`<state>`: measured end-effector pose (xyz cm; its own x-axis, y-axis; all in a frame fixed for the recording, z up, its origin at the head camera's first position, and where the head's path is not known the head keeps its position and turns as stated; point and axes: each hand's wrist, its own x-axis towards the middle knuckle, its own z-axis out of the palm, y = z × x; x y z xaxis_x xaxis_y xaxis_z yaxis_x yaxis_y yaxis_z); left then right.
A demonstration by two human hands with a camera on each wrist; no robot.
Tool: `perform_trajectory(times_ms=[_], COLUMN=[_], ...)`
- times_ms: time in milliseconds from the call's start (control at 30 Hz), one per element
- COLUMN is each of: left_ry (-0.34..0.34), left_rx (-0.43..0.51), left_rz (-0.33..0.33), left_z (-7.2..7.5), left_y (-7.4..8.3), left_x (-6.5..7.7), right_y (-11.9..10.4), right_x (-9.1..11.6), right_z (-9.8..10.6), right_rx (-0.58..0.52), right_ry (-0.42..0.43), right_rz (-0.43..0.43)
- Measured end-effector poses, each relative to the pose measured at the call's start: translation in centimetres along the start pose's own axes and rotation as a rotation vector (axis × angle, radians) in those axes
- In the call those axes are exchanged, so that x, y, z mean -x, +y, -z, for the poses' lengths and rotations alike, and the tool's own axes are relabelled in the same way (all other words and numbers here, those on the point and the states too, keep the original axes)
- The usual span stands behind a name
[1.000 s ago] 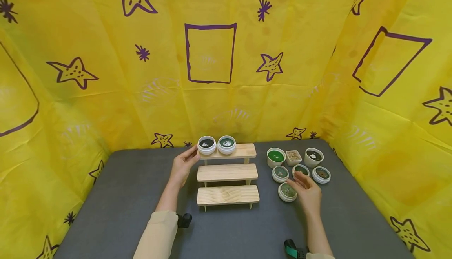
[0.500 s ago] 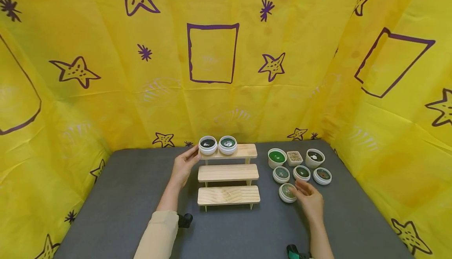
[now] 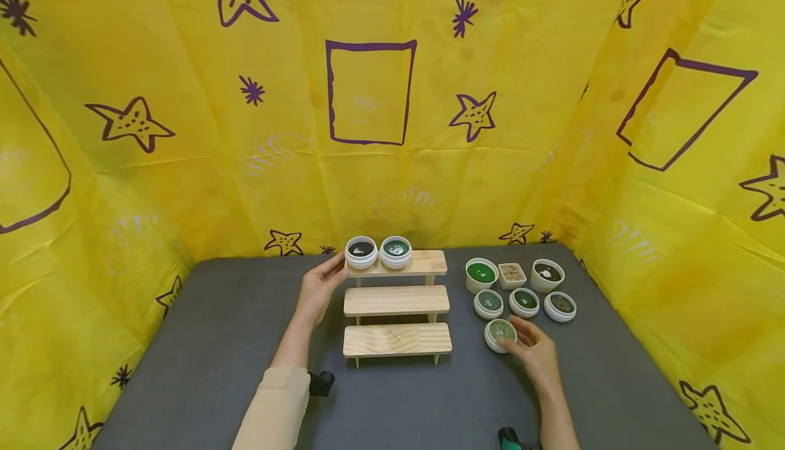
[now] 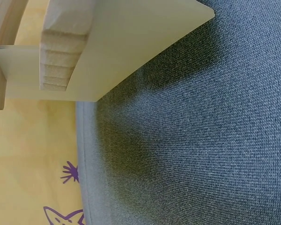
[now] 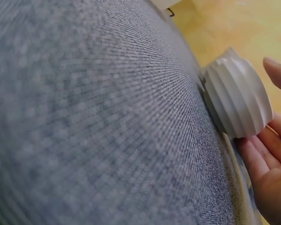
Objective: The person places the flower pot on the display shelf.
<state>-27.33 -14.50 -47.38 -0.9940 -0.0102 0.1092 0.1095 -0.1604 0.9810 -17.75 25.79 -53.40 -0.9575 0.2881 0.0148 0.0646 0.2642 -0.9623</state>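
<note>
In the head view, a small round white pot (image 3: 500,335) with a mottled green top stands on the right of the table. My right hand (image 3: 536,358) is at its right side, fingers behind it and thumb over its near edge. In the right wrist view the fingers touch the ribbed pot (image 5: 239,93) and the thumb stands a little off it. My left hand (image 3: 321,290) is at the left end of a three-step wooden stand (image 3: 397,300), beside a dark-topped pot (image 3: 361,252). Whether it grips pot or shelf is hidden. A green-topped pot (image 3: 396,251) stands alongside.
Behind the right hand stand a bright green cup (image 3: 481,274), a square dish of grains (image 3: 512,275), a dark-filled cup (image 3: 547,275) and low pots with green tops (image 3: 488,303) (image 3: 524,302) and a brown-green top (image 3: 560,306). Yellow cloth (image 3: 294,184) surrounds the grey table (image 3: 245,341).
My right hand has come down and toward me, from over the middle green-topped pot to the side of the nearest mottled green pot. My left hand has stayed at the top shelf.
</note>
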Motion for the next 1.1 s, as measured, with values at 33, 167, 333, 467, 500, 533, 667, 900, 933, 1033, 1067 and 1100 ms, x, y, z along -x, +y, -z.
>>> perform_trajectory(times_ms=[33,167,333,467,500,533,667,900,933,1033,1067,1100], left_ry=[0.001,0.0,-0.002,0.002,0.001,-0.001,-0.007,-0.007,-0.005,-0.003,-0.003,-0.004], left_rx=[-0.003,-0.019,-0.01,-0.005,-0.006,-0.003,-0.015,0.001,0.009,0.011,0.008,0.008], left_rz=[0.001,0.005,0.007,0.006,0.005,0.003,0.0,-0.006,-0.005,0.001,0.004,0.007], left_z=[0.0,0.0,-0.1,-0.2,-0.2,-0.2,-0.1,0.0,-0.1,-0.1,0.0,0.0], left_y=[0.0,0.0,0.1,0.2,0.2,0.2,0.1,0.0,0.0,-0.1,-0.1,-0.1], left_x=[0.0,0.0,0.0,0.0,0.0,0.0,0.0,-0.1,-0.1,-0.1,-0.1,-0.1], right_y=[0.1,0.3,0.7,0.8,0.8,0.8,0.9,1.2,1.2,1.3,1.3,1.3], right_x=[0.0,0.0,0.1,0.0,0.0,0.0,0.0,-0.1,-0.1,-0.1,-0.1,-0.1], right_z=[0.0,0.1,0.2,0.2,0.2,0.2,0.3,0.2,0.2,0.2,0.2,0.1], right_rx=[0.005,0.016,0.027,0.023,0.022,0.02,0.02,0.021,0.024,0.025,0.025,0.025], right_ry=[-0.004,-0.028,-0.044,-0.045,-0.045,-0.046,-0.049,-0.027,-0.025,-0.02,-0.021,-0.02], right_rz=[-0.001,-0.002,0.002,0.005,0.004,0.005,0.004,-0.012,-0.012,-0.015,-0.018,-0.018])
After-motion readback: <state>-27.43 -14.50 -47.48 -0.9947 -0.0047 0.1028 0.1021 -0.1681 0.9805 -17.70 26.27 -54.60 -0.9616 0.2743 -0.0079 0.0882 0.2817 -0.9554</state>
